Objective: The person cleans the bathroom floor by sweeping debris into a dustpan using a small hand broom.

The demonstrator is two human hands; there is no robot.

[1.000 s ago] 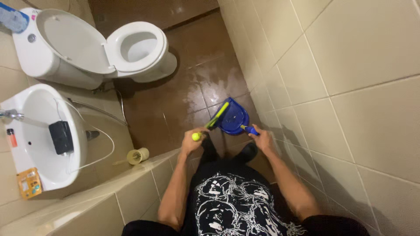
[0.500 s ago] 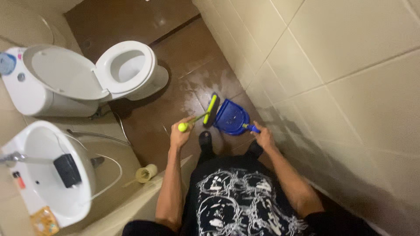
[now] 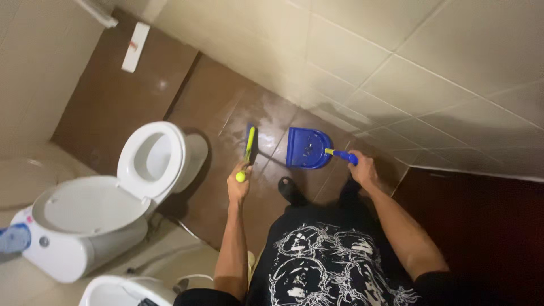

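Observation:
My left hand (image 3: 238, 186) grips the yellow-green handle of a small hand brush (image 3: 249, 146), whose dark bristle head rests on the wet brown floor (image 3: 226, 113) in front of me. My right hand (image 3: 362, 170) holds the blue handle of a blue dustpan (image 3: 307, 148), which lies flat on the floor close to the tiled wall, a short gap to the right of the brush. Both arms reach forward and down over my dark printed shirt.
A white toilet (image 3: 150, 158) with raised lid stands at the left, its cistern (image 3: 54, 255) nearer me. A white basin rim (image 3: 122, 292) shows at the bottom edge. Beige tiled walls (image 3: 396, 62) close the right and far side. A dark panel (image 3: 481, 226) is at the right.
The view has swung to the right, with the toilet and basin sliding down-left. The brush has moved left, away from the dustpan, so a gap has opened between them. Both hands keep their grips.

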